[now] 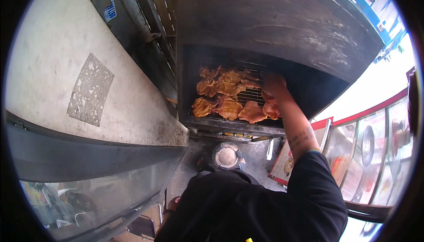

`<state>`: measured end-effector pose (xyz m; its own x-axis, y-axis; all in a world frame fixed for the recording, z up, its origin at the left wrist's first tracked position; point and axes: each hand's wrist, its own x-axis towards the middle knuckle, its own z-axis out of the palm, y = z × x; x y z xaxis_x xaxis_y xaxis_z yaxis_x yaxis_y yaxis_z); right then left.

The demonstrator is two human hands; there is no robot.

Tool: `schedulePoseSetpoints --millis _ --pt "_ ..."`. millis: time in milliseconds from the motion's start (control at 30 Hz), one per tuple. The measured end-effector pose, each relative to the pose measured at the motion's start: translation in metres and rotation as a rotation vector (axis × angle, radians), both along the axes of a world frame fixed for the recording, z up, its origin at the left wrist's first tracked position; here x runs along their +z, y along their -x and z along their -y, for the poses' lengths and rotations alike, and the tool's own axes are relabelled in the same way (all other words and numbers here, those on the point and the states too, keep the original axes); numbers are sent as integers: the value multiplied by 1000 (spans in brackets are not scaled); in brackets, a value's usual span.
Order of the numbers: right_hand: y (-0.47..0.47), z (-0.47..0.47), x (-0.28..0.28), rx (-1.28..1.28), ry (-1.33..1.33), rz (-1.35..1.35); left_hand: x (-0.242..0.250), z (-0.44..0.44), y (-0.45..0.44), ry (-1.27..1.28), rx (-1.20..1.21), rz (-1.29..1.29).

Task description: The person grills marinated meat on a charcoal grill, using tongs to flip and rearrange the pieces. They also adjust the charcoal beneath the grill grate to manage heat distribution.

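Observation:
My right hand (274,83) reaches into the dark metal grill, over the right part of the wire rack (249,95). Its fingers are dim and blurred, so whether they grip anything cannot be made out. Below the hand lies a pale pink slice of meat (272,109); another pale slice (251,112) rests to its left. Several yellow-brown slices of marinated meat (228,82) cover the rack's left half. Low by my left side, part of my left hand (173,203) shows beside my black shirt, its fingers mostly hidden.
A large dark metal hood (265,16) rises over the rack. At left stands a stained metal cabinet (132,106) with a glass panel below. Down by my feet is a round-topped cylinder (227,156). A glass display case (364,152) stands at right.

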<state>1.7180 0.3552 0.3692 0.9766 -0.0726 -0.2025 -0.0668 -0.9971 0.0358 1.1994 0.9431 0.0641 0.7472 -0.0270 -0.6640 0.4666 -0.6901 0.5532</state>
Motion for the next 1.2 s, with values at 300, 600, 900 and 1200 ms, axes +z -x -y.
schedulePoseSetpoints --millis 300,600,900,1200 --pt "177 -83 -44 49 -84 -93 -67 -2 -10 42 -125 -3" --pt "201 -85 -37 -132 -138 9 14 -5 -113 41 -88 -76" --pt "209 -81 -15 -268 -577 201 24 0 -124 78 -94 -70" --pt "237 -136 -122 -1006 -1688 -273 48 -6 -118 21 -205 -47"
